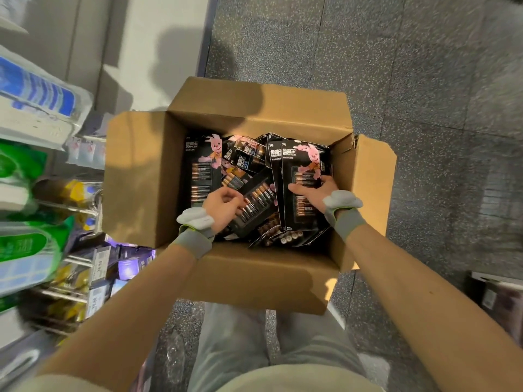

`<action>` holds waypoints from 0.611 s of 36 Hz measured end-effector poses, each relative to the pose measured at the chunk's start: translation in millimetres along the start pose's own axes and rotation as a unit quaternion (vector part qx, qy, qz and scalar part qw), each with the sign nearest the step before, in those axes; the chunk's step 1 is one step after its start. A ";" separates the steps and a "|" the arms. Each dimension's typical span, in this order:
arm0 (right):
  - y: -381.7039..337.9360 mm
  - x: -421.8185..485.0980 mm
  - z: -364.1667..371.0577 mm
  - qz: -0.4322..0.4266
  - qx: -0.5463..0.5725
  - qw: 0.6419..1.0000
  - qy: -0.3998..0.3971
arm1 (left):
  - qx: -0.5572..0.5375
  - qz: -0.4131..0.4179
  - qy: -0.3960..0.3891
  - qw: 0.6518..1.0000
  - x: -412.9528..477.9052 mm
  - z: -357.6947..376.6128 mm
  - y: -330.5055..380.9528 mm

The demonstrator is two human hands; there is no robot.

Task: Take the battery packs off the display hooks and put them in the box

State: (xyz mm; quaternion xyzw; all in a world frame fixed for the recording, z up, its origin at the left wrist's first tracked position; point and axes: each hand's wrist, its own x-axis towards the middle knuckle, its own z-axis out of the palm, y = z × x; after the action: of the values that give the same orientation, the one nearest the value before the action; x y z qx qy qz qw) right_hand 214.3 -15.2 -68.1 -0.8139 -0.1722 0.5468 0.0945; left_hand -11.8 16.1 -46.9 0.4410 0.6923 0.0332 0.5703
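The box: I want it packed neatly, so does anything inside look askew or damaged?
Yes. The battery packs lie jumbled, overlapping at different angles instead of stacked flat. The box also looks torn at its far right corner.

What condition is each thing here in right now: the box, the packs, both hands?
box: open, flaps spread, standing on the floor.
battery packs: heaped loosely inside the box.
left hand: fingers curled on a slanted pack.
right hand: gripping the right-side pack.
shelves: stocked with goods.
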 end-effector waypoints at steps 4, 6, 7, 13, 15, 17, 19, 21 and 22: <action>2.7 -7.9 1.3 -0.011 0.017 1.000 -0.002 | 0.006 0.014 -0.029 0.999 -8.6 2.2 -0.7; 5.2 -8.3 -0.1 -0.017 0.029 0.999 -0.001 | 0.019 0.031 -0.056 0.998 -13.2 5.1 -4.3; 5.1 -6.0 -1.5 -0.019 0.034 0.999 0.000 | 0.030 0.037 -0.067 0.997 -13.3 6.4 -5.9; 0.9 -9.8 -8.0 -0.057 0.032 0.998 0.009 | 0.081 0.045 -0.145 0.985 -19.0 12.6 -17.8; 8.1 -4.8 -9.3 -0.060 0.033 0.998 0.009 | 0.105 0.048 -0.172 0.978 -22.3 17.5 -21.3; 15.3 3.8 -8.8 -0.062 0.045 0.997 0.002 | 0.127 0.046 -0.176 0.975 -22.8 21.0 -25.6; 20.7 8.5 -8.2 -0.075 0.069 0.995 -0.001 | 0.148 0.049 -0.167 0.974 -21.8 25.9 -30.2; 12.4 -10.6 -10.1 -0.089 0.085 0.992 0.002 | 0.163 0.051 -0.156 0.973 -20.0 29.6 -33.3; 8.8 -19.0 -10.6 -0.097 0.098 0.990 0.000 | 0.177 0.053 -0.149 0.971 -19.3 31.7 -34.5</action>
State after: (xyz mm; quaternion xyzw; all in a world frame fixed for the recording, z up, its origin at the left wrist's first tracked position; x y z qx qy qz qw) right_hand 219.1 -30.2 -50.7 -0.7804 -0.1961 0.5490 0.2261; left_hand -6.4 -31.9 -62.1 0.5708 0.5703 -0.1260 0.5771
